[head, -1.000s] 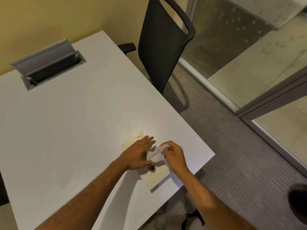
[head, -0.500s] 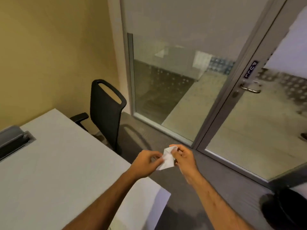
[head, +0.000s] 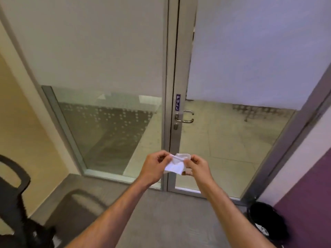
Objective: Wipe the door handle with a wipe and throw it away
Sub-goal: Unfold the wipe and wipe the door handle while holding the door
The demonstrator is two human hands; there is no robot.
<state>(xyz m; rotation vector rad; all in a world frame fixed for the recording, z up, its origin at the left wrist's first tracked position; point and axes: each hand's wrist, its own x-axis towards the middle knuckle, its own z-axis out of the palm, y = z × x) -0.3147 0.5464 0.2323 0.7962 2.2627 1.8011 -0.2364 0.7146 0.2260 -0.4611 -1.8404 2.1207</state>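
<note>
A white wipe (head: pixel 175 164) is held between both hands in front of me, partly unfolded. My left hand (head: pixel 155 165) pinches its left edge and my right hand (head: pixel 198 166) pinches its right edge. Beyond the hands stands a glass door with a metal frame. Its silver lever handle (head: pixel 184 120) sits on the frame under a blue PULL sign (head: pixel 177 102), well above and ahead of the wipe. A black bin (head: pixel 266 221) with a dark liner stands on the floor at the lower right.
A black chair (head: pixel 16 199) stands at the lower left by the yellow wall. Grey carpet (head: pixel 161 217) lies between me and the door. A purple wall (head: pixel 308 203) borders the right side next to the bin.
My view has turned from the white table to face the door. Both hands lifted the wipe off the table and carried it in front of the door, spreading it wider.
</note>
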